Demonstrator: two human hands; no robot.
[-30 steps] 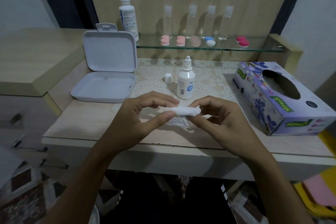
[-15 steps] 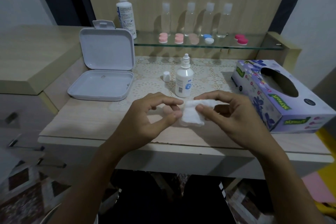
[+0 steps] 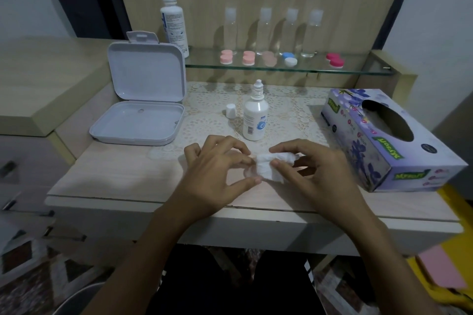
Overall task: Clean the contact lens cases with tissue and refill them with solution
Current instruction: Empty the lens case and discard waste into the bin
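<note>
Right hand [image 3: 314, 174] pinches tissue [image 3: 271, 167], soft, light. Left hand [image 3: 217, 171] fingers pinch sm. pale case [image 3: 249, 172], we judge slippery; grip rim.

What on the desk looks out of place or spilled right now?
No spill shows. The small solution bottle stands upright but uncapped, its white cap loose on the lace mat beside it. The white hinged box lies open.
</note>
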